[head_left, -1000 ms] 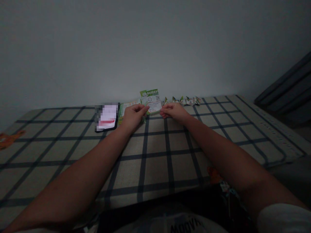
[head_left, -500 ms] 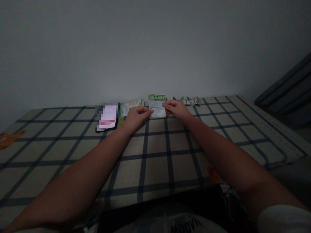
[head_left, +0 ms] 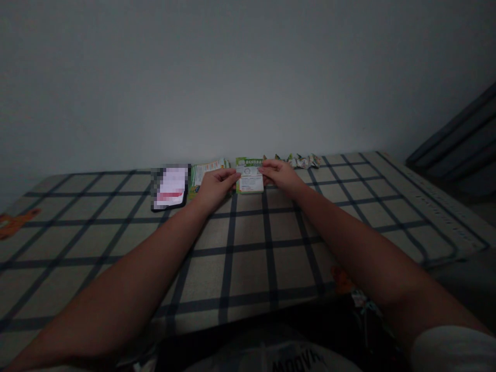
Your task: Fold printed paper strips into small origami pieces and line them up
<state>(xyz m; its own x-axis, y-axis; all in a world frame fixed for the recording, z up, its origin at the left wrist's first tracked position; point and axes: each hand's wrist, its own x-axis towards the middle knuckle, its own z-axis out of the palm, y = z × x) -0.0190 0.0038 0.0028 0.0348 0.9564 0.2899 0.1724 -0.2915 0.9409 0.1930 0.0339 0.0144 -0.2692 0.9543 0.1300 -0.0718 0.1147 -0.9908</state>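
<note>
both hands (head_left: pixel 248 178) pinch the green-and-white card (head_left: pixel 250 177), now lower and nearer the checked cloth (head_left: pixel 248 258) than before.

Bed (head_left: pixel 271 258) with beige sheet, dark grid lines, fills lower frame. Along its far edge at centre frame: phone (head_left: pixel 170 187), green leaflet (head_left: pixel 205 170) just right of it, then green-white card (head_left: pixel 250 178), crumpled wrappers (head_left: pixel 300 160) further right. Orange patch (head_left: pixel 13 223) at left edge.
</note>
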